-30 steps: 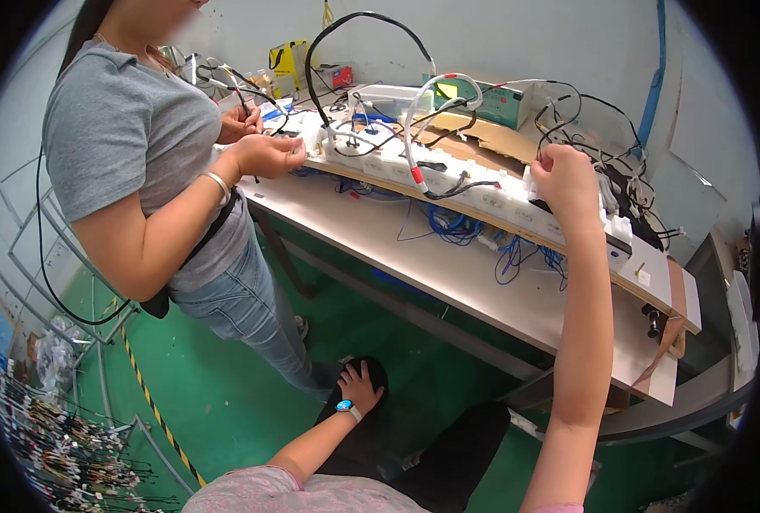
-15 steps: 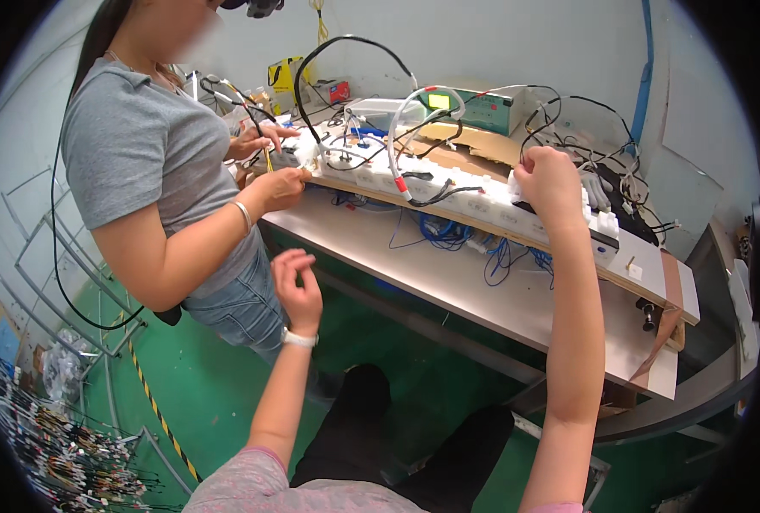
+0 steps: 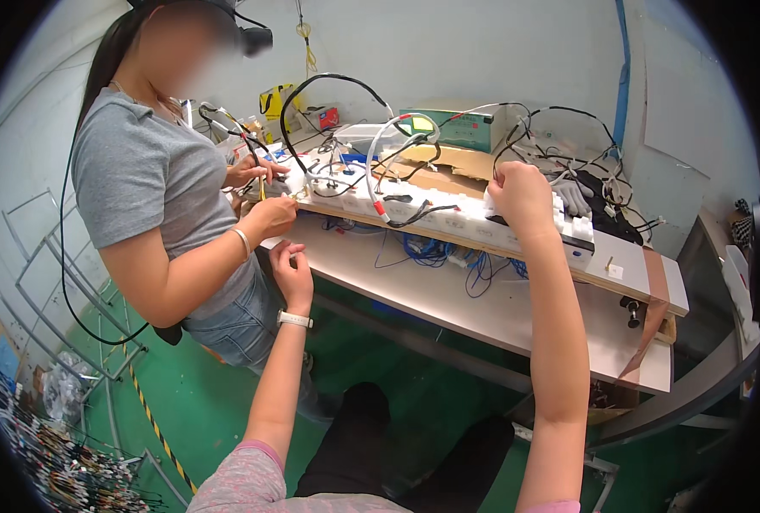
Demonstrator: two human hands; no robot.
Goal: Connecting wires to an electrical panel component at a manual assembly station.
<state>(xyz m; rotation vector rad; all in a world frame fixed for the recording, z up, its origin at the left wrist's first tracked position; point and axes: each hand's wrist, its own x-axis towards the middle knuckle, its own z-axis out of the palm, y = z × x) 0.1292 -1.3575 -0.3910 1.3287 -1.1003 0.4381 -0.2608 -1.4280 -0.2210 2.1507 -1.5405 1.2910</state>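
Raised since a second ago, the left hand [image 3: 292,275] now hovers half-curled, holding nothing, by the white counter's [image 3: 448,295] left edge. One wooden board [image 3: 628,274] carries blocky white connectors [image 3: 448,218]; the right hand [image 3: 521,195] grips them.

White connector blocks [image 3: 448,215] along tilted wooden board [image 3: 636,278]

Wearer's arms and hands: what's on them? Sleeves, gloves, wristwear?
Both forearms are bare and there are no gloves. The left hand has a white band, watch-like, at the wrist. The right hand shows no wristwear. Short sleeves of mottled grey-pink fabric end at pink cuffs near the lower edge. No cables on either arm.
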